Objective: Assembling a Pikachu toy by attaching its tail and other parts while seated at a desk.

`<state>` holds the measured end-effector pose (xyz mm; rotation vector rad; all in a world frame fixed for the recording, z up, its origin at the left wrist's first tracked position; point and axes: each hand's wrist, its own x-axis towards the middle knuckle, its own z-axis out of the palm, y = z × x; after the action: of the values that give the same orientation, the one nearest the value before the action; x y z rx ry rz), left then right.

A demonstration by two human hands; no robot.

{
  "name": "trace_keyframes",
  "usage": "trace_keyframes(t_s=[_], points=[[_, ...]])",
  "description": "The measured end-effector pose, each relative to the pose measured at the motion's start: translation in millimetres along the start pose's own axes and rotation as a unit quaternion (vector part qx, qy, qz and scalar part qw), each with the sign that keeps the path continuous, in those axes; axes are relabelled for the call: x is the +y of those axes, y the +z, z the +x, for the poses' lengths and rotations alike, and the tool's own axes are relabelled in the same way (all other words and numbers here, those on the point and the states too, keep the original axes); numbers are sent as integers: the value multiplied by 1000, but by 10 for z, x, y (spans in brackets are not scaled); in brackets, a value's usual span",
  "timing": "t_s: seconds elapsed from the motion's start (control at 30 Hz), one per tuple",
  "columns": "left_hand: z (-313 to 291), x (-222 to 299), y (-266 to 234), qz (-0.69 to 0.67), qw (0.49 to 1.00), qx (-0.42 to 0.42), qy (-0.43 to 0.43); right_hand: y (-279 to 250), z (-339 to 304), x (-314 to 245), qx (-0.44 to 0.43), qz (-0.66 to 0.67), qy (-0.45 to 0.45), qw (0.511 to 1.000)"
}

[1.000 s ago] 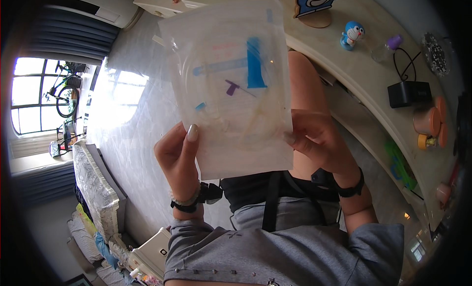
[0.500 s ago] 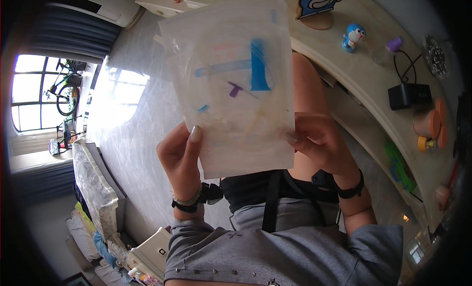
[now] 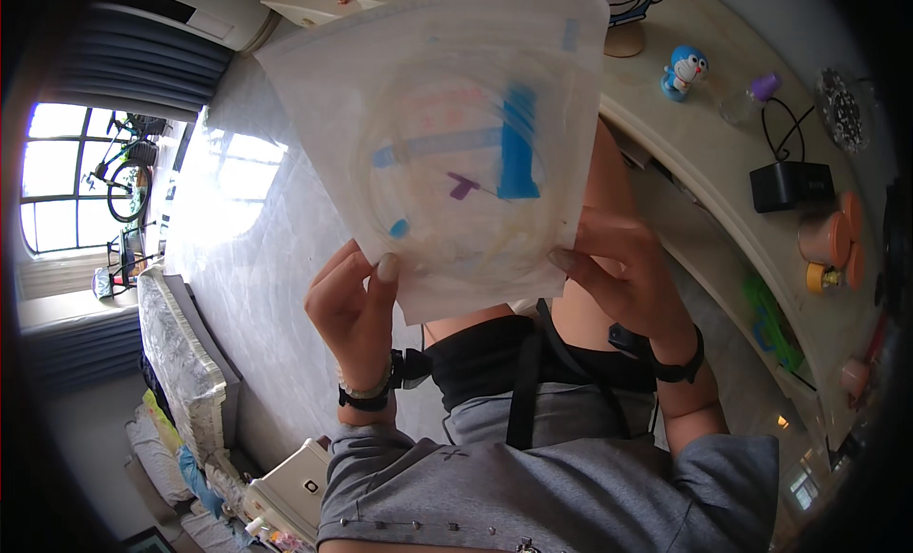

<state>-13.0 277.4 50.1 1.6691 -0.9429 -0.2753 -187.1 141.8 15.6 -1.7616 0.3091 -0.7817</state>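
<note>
A sealed, see-through pouch [image 3: 418, 87] hangs between my two hands, held up over my lap. Coiled clear tubing [image 3: 380, 196] shows through it, with a blue cylinder [image 3: 518, 144] at the right, a small purple T-shaped piece [image 3: 463, 185] in the middle and a little blue piece [image 3: 399, 229] at the lower left. My left hand [image 3: 352, 310] pinches the lower left edge, thumb in front. On the lower right edge, my right hand [image 3: 623, 277] grips likewise with thumb and fingers. What lies behind the pouch is hidden.
A long pale desk [image 3: 704, 144] curves along the right, carrying a blue-and-white figurine [image 3: 685, 73], a black box with a cable [image 3: 791, 186] and orange-lidded jars [image 3: 825, 237]. At lower left stand a patterned bed end [image 3: 181, 353] and a white cabinet [image 3: 293, 486].
The pouch has tilted and come closer, so its upper end looks wider and the tubing shows more clearly. Both hands keep their hold on its lower edges.
</note>
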Motion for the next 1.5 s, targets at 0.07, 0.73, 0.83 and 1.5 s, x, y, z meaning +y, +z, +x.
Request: trace_keyframes(t_s=[0.07, 0.73, 0.83, 1.5], points=[[-1, -18, 8, 0, 1000, 0, -4, -9, -5, 11, 0, -13, 8, 1000], [-86, -197, 548, -446, 830, -215, -257, 587, -25, -70, -2, -396, -193, 898], [-86, -193, 505, -462, 811, -228, -278, 544, -47, -33, -24, -355, -192, 915], [-175, -289, 516, -351, 880, -218, -233, -156, -222, 263, 38, 292, 241, 925]])
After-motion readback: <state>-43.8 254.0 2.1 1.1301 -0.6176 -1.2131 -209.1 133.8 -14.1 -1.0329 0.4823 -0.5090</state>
